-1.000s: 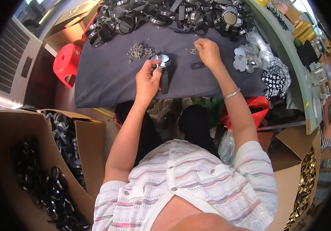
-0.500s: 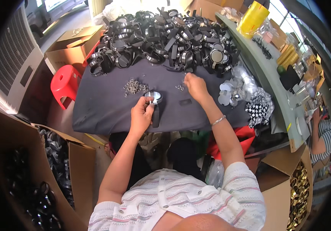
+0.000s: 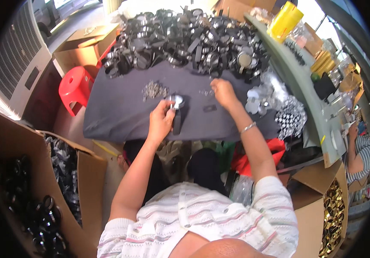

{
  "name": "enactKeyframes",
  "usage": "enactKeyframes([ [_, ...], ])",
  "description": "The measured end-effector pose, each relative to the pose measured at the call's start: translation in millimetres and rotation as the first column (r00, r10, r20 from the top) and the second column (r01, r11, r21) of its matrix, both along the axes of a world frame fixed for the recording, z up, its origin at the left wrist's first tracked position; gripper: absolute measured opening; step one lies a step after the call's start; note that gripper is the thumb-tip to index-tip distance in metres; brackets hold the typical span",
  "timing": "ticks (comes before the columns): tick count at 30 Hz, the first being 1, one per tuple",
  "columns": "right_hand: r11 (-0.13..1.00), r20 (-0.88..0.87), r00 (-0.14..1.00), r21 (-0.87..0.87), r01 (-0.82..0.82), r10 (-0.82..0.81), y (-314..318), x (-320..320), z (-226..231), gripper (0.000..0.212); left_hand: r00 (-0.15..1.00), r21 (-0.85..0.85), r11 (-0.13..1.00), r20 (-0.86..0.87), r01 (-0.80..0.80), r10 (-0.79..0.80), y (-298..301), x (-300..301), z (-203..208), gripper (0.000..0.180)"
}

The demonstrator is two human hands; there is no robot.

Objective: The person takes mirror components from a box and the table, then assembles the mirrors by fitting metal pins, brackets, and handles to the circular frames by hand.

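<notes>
Near the table's front middle, my left hand (image 3: 161, 121) is closed on a round silver-faced wristwatch (image 3: 177, 102). Its black strap hangs toward the table's front edge. Farther right, my right hand (image 3: 224, 93) has its fingers pinched together over the dark cloth; what they hold, if anything, is too small to make out. Just left of those fingertips lie a few tiny metal pieces (image 3: 204, 92). A larger heap of small metal pieces (image 3: 154, 90) rests beyond my left hand. Along the back of the table spreads a big pile of black-strapped watches (image 3: 185, 36).
A small dark rectangle (image 3: 210, 108) lies on the cloth. Round clear discs (image 3: 253, 103) and a plastic bag (image 3: 275, 86) sit at right. Cardboard boxes (image 3: 92, 189) flank me, and a red stool (image 3: 75, 86) stands left. Another person's striped sleeve (image 3: 363, 157) shows far right.
The whole view has shifted slightly. My left hand still grips the watch in about the same place, and my right hand stays pinched, a little farther right of the tiny metal pieces.
</notes>
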State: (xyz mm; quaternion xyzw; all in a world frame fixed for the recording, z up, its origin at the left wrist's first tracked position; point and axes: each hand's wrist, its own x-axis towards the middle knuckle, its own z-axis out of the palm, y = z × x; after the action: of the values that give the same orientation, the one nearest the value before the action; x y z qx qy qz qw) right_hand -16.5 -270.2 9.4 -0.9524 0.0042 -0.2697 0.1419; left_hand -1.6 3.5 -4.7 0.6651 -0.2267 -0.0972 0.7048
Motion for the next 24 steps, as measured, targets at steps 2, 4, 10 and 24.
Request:
enactKeyframes([
  [2, 0.822, -0.051, 0.999, 0.569, 0.017, 0.014, 2.1, -1.2, 5.0, 0.006, 1.000, 0.001, 1.000, -0.007, -0.009, 0.009, 4.2, -0.4, 0.9, 0.015],
  [4, 0.682, -0.089, 0.995, 0.731, 0.040, 0.038, 5.7, -5.7, 21.0, 0.010, 1.000, -0.042, 0.999, 0.012, 0.011, -0.010, 1.3, 0.8, -1.3, 0.015],
  [10, 0.423, -0.090, 0.983, 0.906, 0.014, 0.158, 22.2, -10.9, 24.6, 0.009, 1.000, -0.046, 0.999, -0.026, 0.015, -0.016, -1.0, 3.8, -0.6, 0.016],
  [24, 0.719, 0.034, 0.955, 0.650, -0.246, 0.296, 84.1, -40.0, 23.7, 0.005, 0.999, -0.045, 0.999, -0.034, 0.024, -0.026, 1.8, 1.1, 2.5, 0.016],
])
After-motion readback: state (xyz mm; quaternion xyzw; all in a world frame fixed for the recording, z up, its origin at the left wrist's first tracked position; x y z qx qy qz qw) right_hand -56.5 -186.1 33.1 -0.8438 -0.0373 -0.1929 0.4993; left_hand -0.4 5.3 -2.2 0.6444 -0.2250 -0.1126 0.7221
